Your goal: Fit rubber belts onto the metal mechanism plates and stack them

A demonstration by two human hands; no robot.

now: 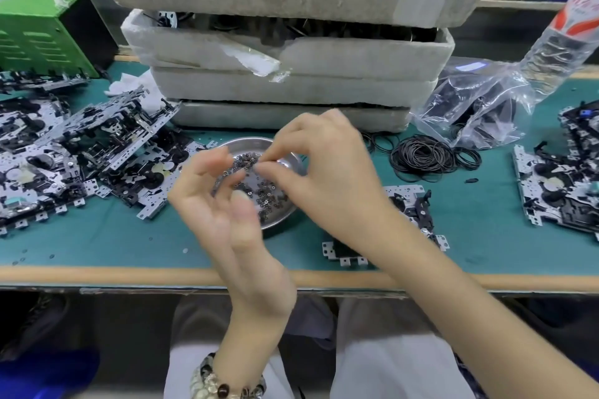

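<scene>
Both my hands hover over a round steel dish (285, 211) of several tiny dark washers. My right hand (327, 172) has thumb and forefinger pinched together above the dish, on something too small and blurred to name. My left hand (220, 204) is palm up with loosely curled fingers and holds nothing I can see. A metal mechanism plate (411, 204) lies on the green mat under my right wrist. A loose heap of black rubber belts (428, 157) lies right of the dish. A big pile of mechanism plates (81, 152) covers the left of the mat.
Stacked grey foam trays (291, 55) stand right behind the dish. A clear bag of black parts (476, 107) and a plastic bottle (564, 32) are at back right. More plates (560, 185) lie at far right. A green metal box (42, 29) is back left.
</scene>
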